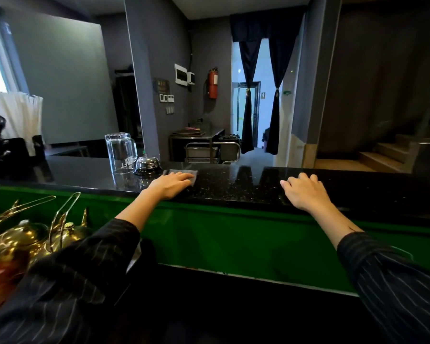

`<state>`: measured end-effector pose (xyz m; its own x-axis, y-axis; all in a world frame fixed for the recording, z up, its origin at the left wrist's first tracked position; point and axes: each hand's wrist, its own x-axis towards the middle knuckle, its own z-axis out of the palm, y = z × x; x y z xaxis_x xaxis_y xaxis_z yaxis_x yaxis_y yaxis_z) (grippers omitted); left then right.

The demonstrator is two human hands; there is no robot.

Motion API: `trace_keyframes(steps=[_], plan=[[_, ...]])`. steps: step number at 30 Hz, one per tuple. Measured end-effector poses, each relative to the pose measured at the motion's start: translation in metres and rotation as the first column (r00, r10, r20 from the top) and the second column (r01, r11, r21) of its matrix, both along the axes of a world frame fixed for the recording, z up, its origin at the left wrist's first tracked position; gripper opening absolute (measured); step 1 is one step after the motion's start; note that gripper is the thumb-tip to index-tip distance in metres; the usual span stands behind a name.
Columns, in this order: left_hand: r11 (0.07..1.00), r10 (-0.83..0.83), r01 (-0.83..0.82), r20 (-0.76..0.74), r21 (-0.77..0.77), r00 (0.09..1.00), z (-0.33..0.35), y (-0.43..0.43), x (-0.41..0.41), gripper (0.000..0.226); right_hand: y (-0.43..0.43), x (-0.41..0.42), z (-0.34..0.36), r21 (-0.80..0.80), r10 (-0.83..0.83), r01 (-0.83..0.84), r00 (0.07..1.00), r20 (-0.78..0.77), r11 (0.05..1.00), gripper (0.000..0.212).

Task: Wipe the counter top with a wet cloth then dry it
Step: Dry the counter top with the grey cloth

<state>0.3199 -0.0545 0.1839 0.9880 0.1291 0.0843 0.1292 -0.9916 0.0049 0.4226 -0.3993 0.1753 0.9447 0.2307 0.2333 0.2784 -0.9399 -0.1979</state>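
Head view: my left hand (170,184) lies flat on the grey cloth (188,174), palm down and fingers spread, pressing it onto the black speckled bench (233,187). That is a flat press more than a clenched grip; the cloth's far edge and right corner poke out beyond my fingertips, and the rest is hidden under my palm. My right hand (305,194) rests on the bench, well apart to the right, fingers loosely curled and holding nothing.

What the next stroke turns on, as I judge it: the bench runs long from left to right, and the bare stretch lies to the right of the cloth, between my two hands. Just left of the cloth sits a metal call bell (148,165), near touching it, and beside the bell an upturned glass mug (121,152). So a sweep rightward is free, while a sweep leftward would bump the bell first. The left hand is on the cloth already; the right would have to lift clear if the cloth comes its way.

I cannot tell whether the cloth is wet or dry, nor whether the bench shines from water or polish. The bench's right end fades into dark, and its left end is crowded by blurred dark objects. Brass kettles (27,242) sit low on my left, below the bench.
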Motion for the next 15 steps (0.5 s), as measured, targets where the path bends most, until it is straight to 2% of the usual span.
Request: trace_keyframes(steps=[2,4,6,8,9,13,15], plan=[[1.0,0.005,-0.005,0.013,-0.019,1.0,-0.004,-0.009,-0.014,0.053,-0.001,-0.002,0.0,0.01,-0.018,0.018,1.0,0.003,1.0,0.049],[0.994,0.027,-0.027,0.0,-0.108,1.0,-0.001,-0.02,-0.035,0.087,0.0,-0.006,0.0,0.009,-0.027,0.027,1.0,0.013,1.0,0.051],[1.0,-0.017,0.017,0.001,-0.026,1.0,-0.002,-0.027,-0.048,0.104,0.001,-0.01,0.0,0.015,-0.037,0.037,0.999,0.013,0.999,0.054],[0.991,-0.099,0.095,0.042,0.1,0.994,-0.008,-0.032,-0.054,0.095,0.001,-0.014,0.0,0.026,-0.045,0.045,0.998,0.031,0.999,0.056],[0.986,-0.142,0.135,0.075,0.098,0.987,-0.01,-0.04,-0.056,0.088,0.001,-0.017,0.0,0.035,-0.05,0.049,0.998,0.042,0.998,0.057],[0.942,-0.329,0.335,0.206,0.008,0.922,-0.014,-0.109,-0.058,0.079,0.01,-0.04,-0.006,0.04,-0.027,0.024,0.997,0.069,0.999,0.054],[0.912,-0.367,0.402,0.275,-0.083,0.889,-0.016,-0.141,-0.056,0.073,0.014,-0.058,-0.011,0.059,0.012,-0.016,0.997,0.077,0.998,0.049]])
